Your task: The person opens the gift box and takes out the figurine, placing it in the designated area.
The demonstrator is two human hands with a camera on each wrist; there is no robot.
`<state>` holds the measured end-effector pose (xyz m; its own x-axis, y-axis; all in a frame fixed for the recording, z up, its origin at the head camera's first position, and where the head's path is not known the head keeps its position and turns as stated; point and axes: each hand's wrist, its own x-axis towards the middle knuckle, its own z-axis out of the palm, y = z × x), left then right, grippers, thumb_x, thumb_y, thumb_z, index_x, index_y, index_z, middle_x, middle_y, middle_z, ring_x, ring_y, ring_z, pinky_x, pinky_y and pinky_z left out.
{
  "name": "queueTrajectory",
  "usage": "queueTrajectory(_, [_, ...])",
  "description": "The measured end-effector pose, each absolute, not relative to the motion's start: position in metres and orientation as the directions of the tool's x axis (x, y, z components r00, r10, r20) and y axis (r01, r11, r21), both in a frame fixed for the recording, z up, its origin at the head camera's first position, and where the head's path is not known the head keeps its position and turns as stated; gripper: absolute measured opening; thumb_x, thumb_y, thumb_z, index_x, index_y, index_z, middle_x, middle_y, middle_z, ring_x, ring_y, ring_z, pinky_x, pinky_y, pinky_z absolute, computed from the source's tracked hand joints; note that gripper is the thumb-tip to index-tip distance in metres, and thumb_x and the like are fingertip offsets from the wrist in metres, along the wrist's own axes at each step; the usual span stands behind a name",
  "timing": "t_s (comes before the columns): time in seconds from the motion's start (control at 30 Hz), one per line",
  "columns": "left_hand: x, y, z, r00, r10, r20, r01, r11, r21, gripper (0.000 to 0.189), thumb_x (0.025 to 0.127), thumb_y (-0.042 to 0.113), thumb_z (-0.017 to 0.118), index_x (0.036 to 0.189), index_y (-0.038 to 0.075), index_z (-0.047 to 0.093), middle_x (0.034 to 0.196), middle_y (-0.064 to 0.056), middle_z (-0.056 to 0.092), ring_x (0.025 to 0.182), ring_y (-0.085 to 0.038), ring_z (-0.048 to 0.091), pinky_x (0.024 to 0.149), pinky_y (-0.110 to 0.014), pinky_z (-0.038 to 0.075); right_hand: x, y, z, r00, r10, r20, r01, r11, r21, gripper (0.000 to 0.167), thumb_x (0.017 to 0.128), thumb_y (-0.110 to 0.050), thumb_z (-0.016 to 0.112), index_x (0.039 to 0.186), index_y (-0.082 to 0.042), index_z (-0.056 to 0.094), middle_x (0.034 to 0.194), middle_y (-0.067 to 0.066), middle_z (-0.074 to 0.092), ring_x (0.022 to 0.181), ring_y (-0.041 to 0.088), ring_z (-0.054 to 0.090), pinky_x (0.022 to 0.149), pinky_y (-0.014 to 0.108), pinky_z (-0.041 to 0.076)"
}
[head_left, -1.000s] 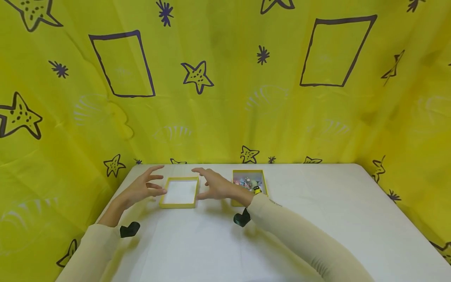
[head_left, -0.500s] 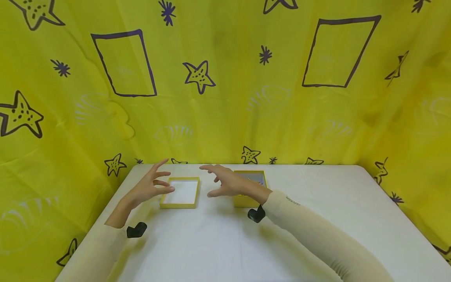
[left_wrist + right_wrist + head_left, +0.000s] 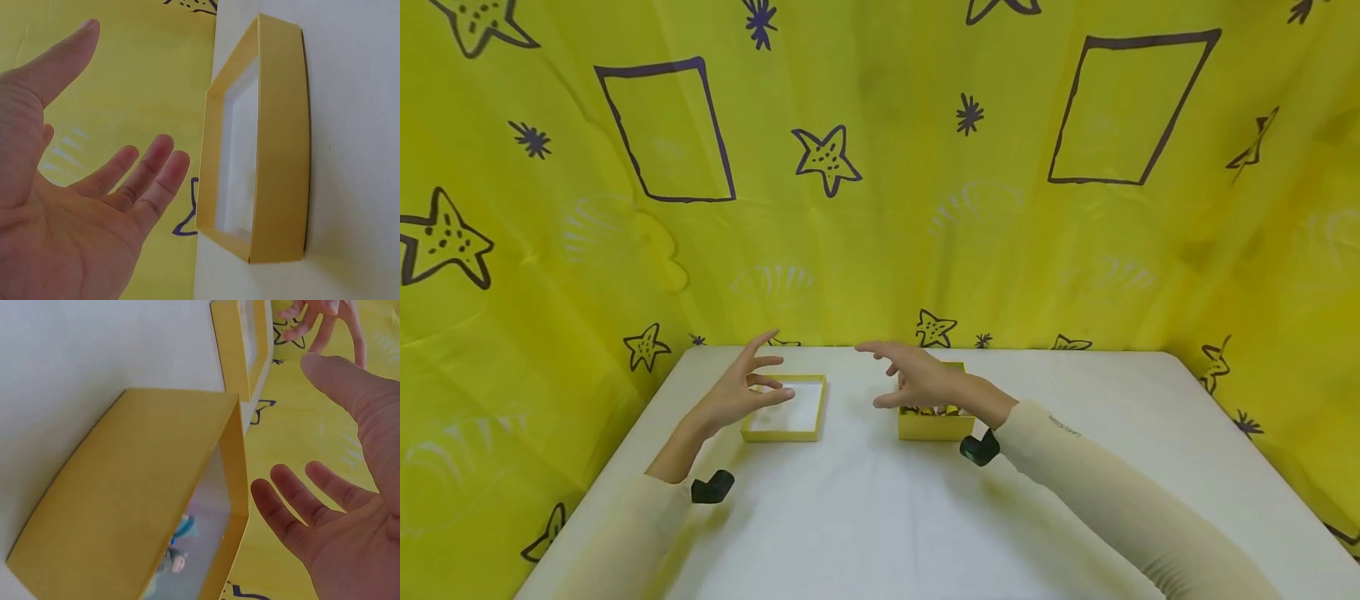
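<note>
A shallow yellow box lid (image 3: 781,436) lies open side up, its white inside showing. My left hand (image 3: 739,398) hovers over the lid's left side with fingers spread and nothing in it. To the right stands a deeper yellow box (image 3: 936,428), also open at the top. My right hand (image 3: 925,381) is held above that box, thumb apart from the fingers, empty too, and covers much of its opening in the head view. Inside the box, the right wrist view shows small toy figures, among them a grey one (image 3: 177,560) and a blue one (image 3: 185,526).
Both boxes stand on a white-covered table (image 3: 865,517), toward its far edge. Behind and at both sides hangs a yellow curtain (image 3: 880,250) with drawn stars and frames. A dark wrist device (image 3: 712,487) sits below the left wrist, another (image 3: 980,448) below the right.
Both hands have moved to the right and stayed empty. The right has gone from beside the lid to above the deeper box; the left has come over the lid. The boxes stay in place.
</note>
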<state>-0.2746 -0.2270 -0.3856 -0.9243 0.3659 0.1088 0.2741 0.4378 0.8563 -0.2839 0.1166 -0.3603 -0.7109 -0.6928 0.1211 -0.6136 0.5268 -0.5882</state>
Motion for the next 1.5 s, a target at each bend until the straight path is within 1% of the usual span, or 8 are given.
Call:
queueTrajectory(0.13, [-0.275, -0.219, -0.386, -0.916, 0.379, 0.129, 0.296, 0.423, 0.856, 0.098, 0.09, 0.024, 0.082, 0.163, 0.034, 0.018, 0.153, -0.019, 0.043, 0.116, -0.035, 0.065, 0.087, -0.043, 0.06, -0.285, 0.126, -0.359, -0.724, -0.677, 0.128, -0.605, 0.537, -0.588, 0.083, 0.089, -0.019, 0.083, 0.158, -0.017, 0.038, 0.147, 0.015, 0.05, 0.111, 0.029, 0.064, 0.086, 0.035, 0.058])
queueTrajectory(0.27, [-0.276, -0.21, -0.386, -0.912, 0.385, 0.144, 0.307, 0.406, 0.861, 0.096, 0.091, 0.022, 0.082, 0.163, 0.036, 0.02, 0.153, -0.019, 0.043, 0.117, -0.035, 0.065, 0.091, -0.044, 0.059, -0.285, 0.137, -0.359, -0.731, -0.672, 0.118, -0.59, 0.536, -0.604, 0.081, 0.09, -0.019, 0.082, 0.158, -0.017, 0.039, 0.152, 0.015, 0.045, 0.119, 0.035, 0.062, 0.096, 0.048, 0.056])
queueTrajectory(0.37, [-0.277, -0.202, -0.387, -0.909, 0.386, 0.156, 0.317, 0.4, 0.86, 0.095, 0.091, 0.022, 0.082, 0.163, 0.035, 0.02, 0.153, -0.019, 0.044, 0.115, -0.034, 0.066, 0.092, -0.046, 0.059, -0.285, 0.145, -0.357, -0.733, -0.67, 0.119, -0.587, 0.534, -0.608, 0.079, 0.09, -0.018, 0.081, 0.157, -0.015, 0.04, 0.152, 0.017, 0.043, 0.123, 0.04, 0.06, 0.099, 0.054, 0.054])
queueTrajectory(0.53, [-0.281, -0.188, -0.387, -0.898, 0.401, 0.184, 0.341, 0.367, 0.866, 0.094, 0.091, 0.02, 0.081, 0.163, 0.032, 0.021, 0.153, -0.021, 0.044, 0.112, -0.034, 0.067, 0.094, -0.048, 0.058, -0.284, 0.159, -0.355, -0.744, -0.657, 0.122, -0.583, 0.548, -0.6, 0.076, 0.091, -0.019, 0.081, 0.157, -0.015, 0.041, 0.15, 0.019, 0.044, 0.121, 0.044, 0.059, 0.093, 0.054, 0.057])
queueTrajectory(0.8, [-0.285, -0.165, -0.392, -0.887, 0.426, 0.18, 0.336, 0.327, 0.883, 0.094, 0.091, 0.02, 0.082, 0.162, 0.036, 0.023, 0.153, -0.019, 0.044, 0.114, -0.034, 0.066, 0.093, -0.048, 0.058, -0.282, 0.177, -0.352, -0.776, -0.62, 0.118, -0.564, 0.599, -0.568, 0.075, 0.091, -0.016, 0.08, 0.156, -0.017, 0.043, 0.151, 0.014, 0.047, 0.118, 0.037, 0.06, 0.091, 0.05, 0.057])
queueTrajectory(0.97, [-0.286, -0.15, -0.393, -0.883, 0.438, 0.166, 0.325, 0.317, 0.891, 0.093, 0.09, 0.022, 0.082, 0.161, 0.036, 0.024, 0.153, -0.017, 0.045, 0.114, -0.032, 0.066, 0.093, -0.047, 0.058, -0.281, 0.187, -0.352, -0.782, -0.609, 0.133, -0.567, 0.607, -0.557, 0.075, 0.089, -0.015, 0.081, 0.154, -0.014, 0.045, 0.145, 0.016, 0.053, 0.115, 0.04, 0.061, 0.089, 0.051, 0.058])
queueTrajectory(1.3, [-0.286, -0.123, -0.401, -0.876, 0.469, 0.11, 0.278, 0.305, 0.911, 0.091, 0.09, 0.024, 0.083, 0.159, 0.044, 0.026, 0.154, -0.013, 0.044, 0.115, -0.027, 0.066, 0.088, -0.043, 0.059, -0.283, 0.201, -0.36, -0.791, -0.597, 0.132, -0.558, 0.615, -0.557, 0.074, 0.089, -0.015, 0.082, 0.153, -0.007, 0.045, 0.14, 0.018, 0.055, 0.113, 0.042, 0.061, 0.08, 0.037, 0.057])
queueTrajectory(1.5, [-0.287, -0.11, -0.406, -0.862, 0.498, 0.094, 0.263, 0.281, 0.923, 0.089, 0.091, 0.023, 0.081, 0.159, 0.042, 0.027, 0.156, -0.022, 0.04, 0.116, -0.03, 0.066, 0.089, -0.043, 0.06, -0.282, 0.205, -0.364, -0.781, -0.605, 0.156, -0.579, 0.606, -0.546, 0.071, 0.089, -0.013, 0.082, 0.151, -0.008, 0.047, 0.14, 0.018, 0.056, 0.111, 0.042, 0.063, 0.087, 0.053, 0.057])
